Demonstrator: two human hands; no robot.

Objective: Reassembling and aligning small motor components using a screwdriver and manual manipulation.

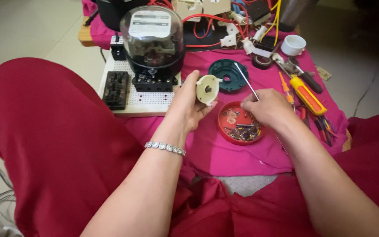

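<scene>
Seen from the head camera, a person seated in deep red clothing works over a worktop (224, 153) draped in bright pink cloth. The left hand (188, 105), a sparkling bracelet (165, 148) at its wrist, has its grip closed around a small cream round part (207, 89) with a toothed centre, held upright just above the cloth. At 3 o'clock from that part, the right hand (268, 107) hovers over the far rim of a red dish (239, 124) full of small screws and metal bits; its grip is closed on a thin metal rod (246, 80) that slants up toward 11 o'clock, while the fingertips reach into the dish. At 12 o'clock from the dish lies a dark green round cover (228, 75). At 10 o'clock stands a glass-domed electricity meter (153, 41) on a white perforated board (145, 98), with a black terminal block (115, 89) just beside it. At 2 o'clock from the dish lie a yellow-handled screwdriver (307, 95), a roll of black tape (262, 61) and a white cup (293, 44); red and yellow wires (211, 22) tangle at the far edge.
</scene>
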